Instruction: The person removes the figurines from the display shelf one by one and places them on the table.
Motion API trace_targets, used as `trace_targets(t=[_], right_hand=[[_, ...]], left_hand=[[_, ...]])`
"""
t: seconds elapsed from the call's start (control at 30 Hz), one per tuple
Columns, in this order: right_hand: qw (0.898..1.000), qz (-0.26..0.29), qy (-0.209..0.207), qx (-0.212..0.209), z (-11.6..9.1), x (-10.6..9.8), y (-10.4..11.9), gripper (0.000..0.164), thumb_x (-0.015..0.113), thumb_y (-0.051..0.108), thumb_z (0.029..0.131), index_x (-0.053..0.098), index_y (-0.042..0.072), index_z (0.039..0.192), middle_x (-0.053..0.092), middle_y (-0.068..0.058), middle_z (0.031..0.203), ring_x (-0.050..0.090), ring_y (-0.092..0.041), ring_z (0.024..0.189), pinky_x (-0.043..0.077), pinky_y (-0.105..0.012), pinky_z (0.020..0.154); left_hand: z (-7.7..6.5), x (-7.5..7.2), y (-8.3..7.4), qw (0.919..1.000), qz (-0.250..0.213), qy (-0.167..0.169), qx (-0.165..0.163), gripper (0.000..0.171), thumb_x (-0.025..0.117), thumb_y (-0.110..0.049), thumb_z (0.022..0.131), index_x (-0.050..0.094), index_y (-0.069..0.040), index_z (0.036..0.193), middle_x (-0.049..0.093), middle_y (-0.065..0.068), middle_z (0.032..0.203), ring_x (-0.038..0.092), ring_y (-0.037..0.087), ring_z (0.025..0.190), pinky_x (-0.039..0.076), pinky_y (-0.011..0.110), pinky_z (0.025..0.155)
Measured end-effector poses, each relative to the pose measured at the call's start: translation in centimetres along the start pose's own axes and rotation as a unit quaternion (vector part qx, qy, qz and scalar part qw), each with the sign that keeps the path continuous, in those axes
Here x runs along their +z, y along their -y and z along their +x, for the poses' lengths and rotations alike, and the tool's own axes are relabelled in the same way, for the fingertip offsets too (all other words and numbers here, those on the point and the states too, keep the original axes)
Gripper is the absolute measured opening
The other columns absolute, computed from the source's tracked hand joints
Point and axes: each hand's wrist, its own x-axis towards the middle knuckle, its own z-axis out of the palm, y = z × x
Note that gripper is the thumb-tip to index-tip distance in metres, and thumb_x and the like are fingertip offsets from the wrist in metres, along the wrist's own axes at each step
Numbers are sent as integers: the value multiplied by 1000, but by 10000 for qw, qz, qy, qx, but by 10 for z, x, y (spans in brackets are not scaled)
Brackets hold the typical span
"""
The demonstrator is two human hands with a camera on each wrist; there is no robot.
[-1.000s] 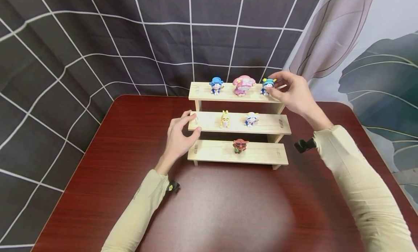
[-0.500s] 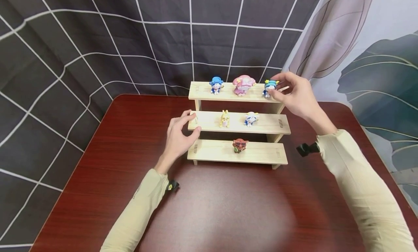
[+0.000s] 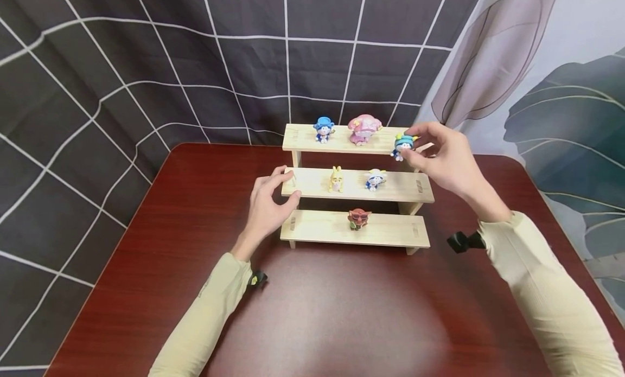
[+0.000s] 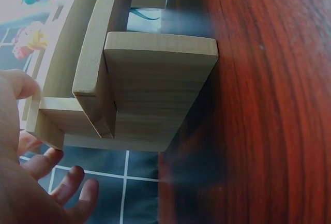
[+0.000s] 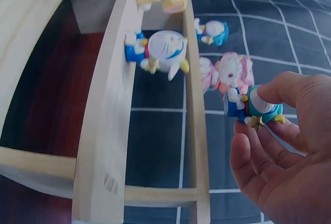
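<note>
My right hand (image 3: 446,157) pinches a small blue-and-white cat figurine (image 3: 403,144) in a teal hat with yellow horns, thumb on its face. In the right wrist view this figurine (image 5: 253,104) is off the boards, fingers curled beneath it. My left hand (image 3: 268,203) grips the left end of the middle board of a three-tier wooden display shelf (image 3: 312,184), thumb at the front edge and index finger towards the back. Its other fingers (image 4: 67,188) spread loosely in the left wrist view. On the top tier stand a blue-hatted figurine (image 3: 324,129) and a pink one (image 3: 364,129).
The middle tier carries a yellow rabbit-eared figurine (image 3: 336,178) and a white-hatted blue one (image 3: 375,179). A red-brown figurine with sunglasses (image 3: 358,218) stands on the bottom tier. The shelf rests on a dark red wooden table (image 3: 342,306), with a gridded dark curtain (image 3: 244,57) behind.
My right hand lifts the teal-hatted figurine off the top tier and brings it forward and slightly right, towards me. The left hand stays on the middle board.
</note>
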Motion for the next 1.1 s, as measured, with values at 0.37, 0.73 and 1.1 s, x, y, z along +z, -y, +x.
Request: trace_targets(t=[0.37, 0.73, 1.1], right_hand=[[9995, 125, 132, -253, -15, 7, 16, 29, 76, -3, 82, 66, -3, 110, 69, -10, 94, 63, -3, 82, 49, -15, 70], [9981, 195, 143, -571, -32, 20, 29, 30, 80, -2, 79, 69, 1, 106, 70, -6, 94, 63, -5, 77, 49, -17, 68], [9943, 667, 315, -770, -46, 38, 39, 32, 82, -7, 76, 69, 1, 104, 69, -3, 96, 64, -10, 72, 52, -19, 63]], left_hand=[[0, -1, 0, 10000, 27, 3, -25, 44, 76, -22, 84, 71, -10, 126, 60, 1, 139, 51, 27, 108, 41, 46, 87], [1, -2, -1, 10000, 14, 41, -80, 45, 77, -23, 84, 71, -11, 127, 59, 0, 140, 50, 27, 110, 40, 46, 89], [0, -2, -1, 9999, 39, 82, -144, 45, 76, -24, 84, 71, -12, 127, 59, -1, 140, 50, 26, 109, 41, 45, 88]])
